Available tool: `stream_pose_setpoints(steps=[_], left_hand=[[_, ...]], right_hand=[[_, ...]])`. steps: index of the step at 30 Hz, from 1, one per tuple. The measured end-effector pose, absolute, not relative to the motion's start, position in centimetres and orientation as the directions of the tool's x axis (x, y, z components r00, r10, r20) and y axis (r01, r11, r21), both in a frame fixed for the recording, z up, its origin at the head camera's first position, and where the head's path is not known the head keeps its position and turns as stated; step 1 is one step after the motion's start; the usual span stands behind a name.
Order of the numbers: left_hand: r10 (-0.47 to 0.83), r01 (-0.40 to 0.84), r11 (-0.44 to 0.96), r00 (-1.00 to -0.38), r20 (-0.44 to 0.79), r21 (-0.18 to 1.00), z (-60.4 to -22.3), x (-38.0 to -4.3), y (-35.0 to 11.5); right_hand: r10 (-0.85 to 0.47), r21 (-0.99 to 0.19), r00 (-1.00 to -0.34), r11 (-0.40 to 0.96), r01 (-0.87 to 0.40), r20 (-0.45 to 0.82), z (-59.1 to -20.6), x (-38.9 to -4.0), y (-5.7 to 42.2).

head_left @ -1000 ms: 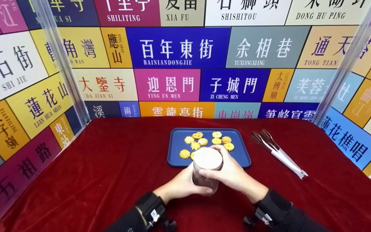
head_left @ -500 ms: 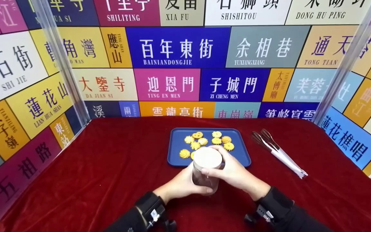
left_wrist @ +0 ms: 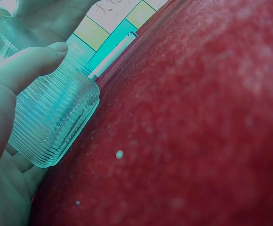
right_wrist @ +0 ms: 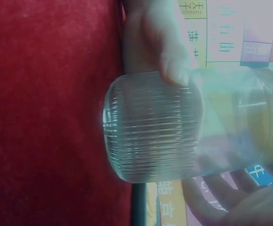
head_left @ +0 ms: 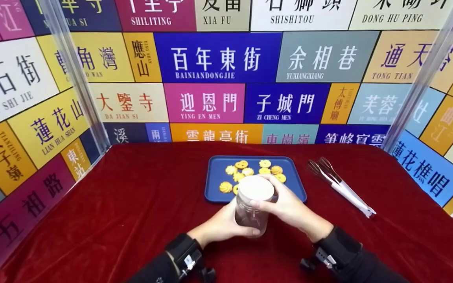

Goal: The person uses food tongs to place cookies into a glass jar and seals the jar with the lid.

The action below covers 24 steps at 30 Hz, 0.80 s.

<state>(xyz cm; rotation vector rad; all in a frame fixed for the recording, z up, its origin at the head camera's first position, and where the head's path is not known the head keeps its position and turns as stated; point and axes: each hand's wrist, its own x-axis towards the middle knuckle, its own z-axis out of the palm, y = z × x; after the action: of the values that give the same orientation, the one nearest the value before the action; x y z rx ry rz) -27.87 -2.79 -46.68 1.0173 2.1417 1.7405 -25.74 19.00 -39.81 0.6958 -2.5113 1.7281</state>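
Note:
A clear glass jar (head_left: 252, 224) with a ribbed lower body and a pale round lid (head_left: 255, 188) stands upright in front of the tray. My left hand (head_left: 220, 224) grips the jar's body, thumb across its near side, as the left wrist view of the ribbed glass (left_wrist: 56, 113) also shows. Up at the lid, my right hand (head_left: 289, 206) holds its edge, thumb in front and fingers behind. Rings of the jar's neck show just below the lid; whether the two are apart I cannot tell. Inside the ribbed jar (right_wrist: 150, 127), no contents are visible.
A blue tray (head_left: 214, 194) with several yellow cookies (head_left: 225, 187) lies behind the jar. To its right, tongs (head_left: 340, 186) with white handles and dark heads rest on the red cloth (head_left: 144, 220). Panels with printed characters (head_left: 218, 59) wall the back and sides.
The lid has risen a little with my right hand, baring more of the jar's neck. My left hand and the jar's body have hardly moved.

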Motion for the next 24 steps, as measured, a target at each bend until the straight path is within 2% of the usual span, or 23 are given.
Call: stream_pose_setpoints(steps=[11,19,24], left_hand=[[0.629,0.368,0.045,-0.733,0.260,0.929,-46.7,-28.0,-2.7],[0.625,0.381,0.065,-0.736,0.260,0.922,-46.7,-28.0,-2.7],[0.626,0.373,0.059,-0.736,0.257,0.926,-46.8,-28.1,-2.7]], right_hand=[[-0.303,-0.898,-0.903,0.227,-0.377,0.303,-37.8,-26.1,20.7],[-0.169,-0.888,-0.919,0.244,-0.390,0.357,-36.8,-27.0,22.9],[-0.146,-0.883,-0.919,0.257,-0.393,0.367,-36.9,-27.8,23.7]])
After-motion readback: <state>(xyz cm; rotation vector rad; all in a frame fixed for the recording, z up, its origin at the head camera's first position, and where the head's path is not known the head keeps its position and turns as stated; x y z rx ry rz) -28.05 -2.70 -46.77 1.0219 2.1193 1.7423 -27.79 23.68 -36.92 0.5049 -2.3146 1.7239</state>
